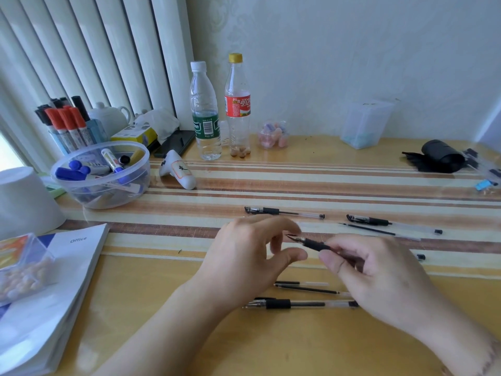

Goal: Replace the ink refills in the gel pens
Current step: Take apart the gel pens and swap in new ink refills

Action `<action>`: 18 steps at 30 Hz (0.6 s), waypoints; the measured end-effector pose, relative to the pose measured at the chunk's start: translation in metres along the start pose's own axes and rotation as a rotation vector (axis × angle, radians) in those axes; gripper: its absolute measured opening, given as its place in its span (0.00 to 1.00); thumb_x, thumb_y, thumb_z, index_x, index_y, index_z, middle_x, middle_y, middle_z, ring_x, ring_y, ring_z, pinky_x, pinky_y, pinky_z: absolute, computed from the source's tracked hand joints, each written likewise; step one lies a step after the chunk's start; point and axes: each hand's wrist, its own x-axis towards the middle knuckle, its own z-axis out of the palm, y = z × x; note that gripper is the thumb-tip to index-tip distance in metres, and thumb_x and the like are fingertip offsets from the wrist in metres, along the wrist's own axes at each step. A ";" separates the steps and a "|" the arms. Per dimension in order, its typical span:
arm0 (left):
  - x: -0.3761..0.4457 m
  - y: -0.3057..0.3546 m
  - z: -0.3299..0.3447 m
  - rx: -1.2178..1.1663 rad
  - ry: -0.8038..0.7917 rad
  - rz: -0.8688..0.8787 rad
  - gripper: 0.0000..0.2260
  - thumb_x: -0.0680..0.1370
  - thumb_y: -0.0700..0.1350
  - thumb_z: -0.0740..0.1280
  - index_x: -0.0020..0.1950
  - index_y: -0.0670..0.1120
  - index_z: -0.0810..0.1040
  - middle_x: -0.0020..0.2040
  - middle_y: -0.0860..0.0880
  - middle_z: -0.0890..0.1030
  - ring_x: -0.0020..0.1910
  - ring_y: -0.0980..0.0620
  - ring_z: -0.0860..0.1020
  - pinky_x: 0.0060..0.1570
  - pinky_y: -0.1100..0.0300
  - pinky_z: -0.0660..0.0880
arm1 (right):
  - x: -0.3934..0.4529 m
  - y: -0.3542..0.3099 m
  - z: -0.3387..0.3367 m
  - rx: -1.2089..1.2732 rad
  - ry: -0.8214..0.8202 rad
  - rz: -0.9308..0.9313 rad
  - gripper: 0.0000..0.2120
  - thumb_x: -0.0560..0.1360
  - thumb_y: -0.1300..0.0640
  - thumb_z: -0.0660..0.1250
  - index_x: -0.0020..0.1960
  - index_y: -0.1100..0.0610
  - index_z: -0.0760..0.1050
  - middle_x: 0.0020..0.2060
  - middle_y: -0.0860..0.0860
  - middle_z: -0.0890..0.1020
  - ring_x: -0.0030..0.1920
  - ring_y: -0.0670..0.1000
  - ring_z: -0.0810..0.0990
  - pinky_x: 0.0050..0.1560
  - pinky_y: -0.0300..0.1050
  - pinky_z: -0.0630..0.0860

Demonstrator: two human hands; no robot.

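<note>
Fingers [339, 263] of the right hand [385, 280] are curled round a gel pen [311, 243], which is pinched at its black rubber grip with the metal tip pointed left, raised over the middle of the table [352, 147]. The left hand [244, 259] is held just beside that tip, its thumb and forefinger bent into a loose ring with a gap kept between them; nothing is gripped, and whether the forefinger touches the tip cannot be told. Two more clear-barrelled pens are laid flat beyond the hands: a capped pen [284, 212] and a second capped pen [393, 223] nearer the right edge, with a thin black refill [368, 229] lying just beside the latter. Toward the near edge, partly covered by the right hand, another pen [298, 304] and a loose refill [306, 289] are seen. The tabletop is glossy yellow, crossed by a striped brown and cream runner. Along the far edge, against a pale wall, a clear water bottle [204, 112] and a red-labelled bottle [237, 104] stand upright. Near the left edge a round transparent bowl [103, 175] of markers and a white booklet [54, 289] are placed, and white vertical blinds [81, 50] hang behind them.
</note>
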 end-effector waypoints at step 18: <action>-0.006 -0.002 0.009 0.133 -0.228 0.020 0.10 0.78 0.56 0.64 0.47 0.50 0.73 0.33 0.56 0.68 0.33 0.52 0.68 0.32 0.58 0.64 | -0.002 -0.022 -0.003 -0.204 -0.002 -0.187 0.11 0.71 0.47 0.66 0.52 0.47 0.81 0.40 0.38 0.80 0.29 0.27 0.66 0.28 0.29 0.65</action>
